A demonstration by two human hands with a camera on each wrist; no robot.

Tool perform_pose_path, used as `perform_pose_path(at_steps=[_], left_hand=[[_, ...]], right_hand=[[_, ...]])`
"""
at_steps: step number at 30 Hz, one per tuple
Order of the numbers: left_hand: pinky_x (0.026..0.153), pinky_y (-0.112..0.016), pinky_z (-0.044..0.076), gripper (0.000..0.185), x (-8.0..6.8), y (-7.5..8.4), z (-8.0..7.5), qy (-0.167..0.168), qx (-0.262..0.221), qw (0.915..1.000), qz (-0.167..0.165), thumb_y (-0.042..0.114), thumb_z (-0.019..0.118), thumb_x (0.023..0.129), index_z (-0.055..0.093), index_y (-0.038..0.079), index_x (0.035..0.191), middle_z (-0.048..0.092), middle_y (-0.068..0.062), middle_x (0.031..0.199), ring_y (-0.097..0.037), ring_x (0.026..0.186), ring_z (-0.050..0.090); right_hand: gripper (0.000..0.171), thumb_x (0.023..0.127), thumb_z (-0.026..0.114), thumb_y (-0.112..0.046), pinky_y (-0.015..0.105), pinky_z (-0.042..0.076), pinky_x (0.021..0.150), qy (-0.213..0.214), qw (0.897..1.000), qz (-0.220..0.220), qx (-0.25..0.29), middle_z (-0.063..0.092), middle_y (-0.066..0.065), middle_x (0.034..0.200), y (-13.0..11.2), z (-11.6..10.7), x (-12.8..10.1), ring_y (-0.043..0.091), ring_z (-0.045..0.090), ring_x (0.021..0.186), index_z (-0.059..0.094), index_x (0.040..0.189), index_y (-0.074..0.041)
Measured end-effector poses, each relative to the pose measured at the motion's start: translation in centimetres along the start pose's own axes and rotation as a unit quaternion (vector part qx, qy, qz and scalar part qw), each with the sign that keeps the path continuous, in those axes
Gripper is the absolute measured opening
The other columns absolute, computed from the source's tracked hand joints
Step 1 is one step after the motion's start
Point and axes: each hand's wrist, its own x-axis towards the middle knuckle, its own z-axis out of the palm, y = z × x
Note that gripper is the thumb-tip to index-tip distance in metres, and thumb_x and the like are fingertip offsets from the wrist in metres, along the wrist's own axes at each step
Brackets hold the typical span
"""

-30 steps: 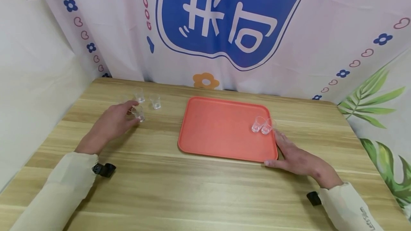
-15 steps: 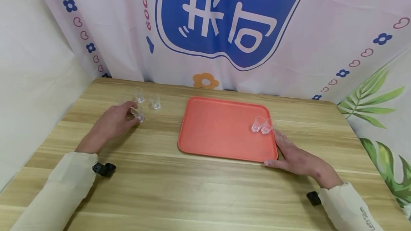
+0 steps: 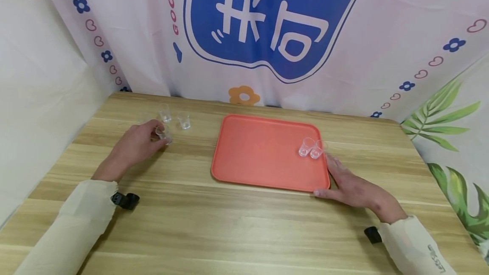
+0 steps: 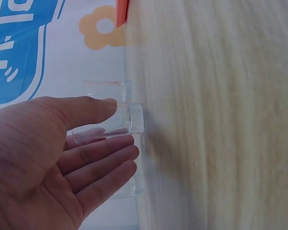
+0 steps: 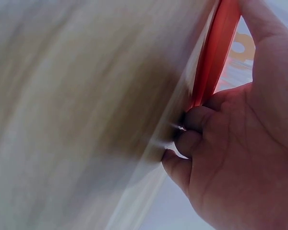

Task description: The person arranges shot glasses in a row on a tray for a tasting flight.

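Head view: left hand (image 3: 136, 144) pinches clear cup (image 3: 165, 134), spread right hand (image 3: 354, 189) touches red tray (image 3: 261, 152).

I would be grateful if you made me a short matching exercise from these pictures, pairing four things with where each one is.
Things:
1. Left grip
2. Right grip
3. Two clear cups
4. Orange flower

Places:
A. On the red tray
B. Printed on the cloth behind the table
C. Around another clear cup, left of the tray
D. Touching the tray's outer rim

Right pairs: 1-C, 2-D, 3-A, 4-B.
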Motion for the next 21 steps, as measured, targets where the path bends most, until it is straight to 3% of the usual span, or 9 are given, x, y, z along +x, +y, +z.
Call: perform_pose_path(at_steps=[10, 21], left_hand=[[0.084, -0.057, 0.055, 0.029, 0.1, 0.2, 0.2, 0.014, -0.010, 0.9998, 0.005, 0.019, 0.072, 0.099, 0.061, -0.003, 0.114, 0.072, -0.025, 0.105, -0.040, 0.097, 0.070], [0.086, -0.057, 0.055, 0.035, 0.3, 1.8, 0.4, 0.017, -0.026, 0.9995, 0.008, 0.020, 0.070, 0.100, 0.060, -0.005, 0.122, 0.069, -0.028, 0.112, -0.042, 0.103, 0.068]], right_hand=[[0.116, 0.092, 0.070, -0.060, 0.071, 0.018, 0.114, 0.004, 1.000, -0.008, 0.002, 0.003, 0.022, 0.169, 0.1, 0.1, 0.1, 0.052, 0.003, 0.151, -0.006, 0.166, -0.014], [0.117, 0.091, 0.070, -0.062, 0.070, 0.019, 0.115, 0.000, 1.000, 0.008, 0.000, 0.002, 0.021, 0.170, -0.1, 0.0, 0.0, 0.050, 0.003, 0.152, -0.007, 0.165, -0.014]])
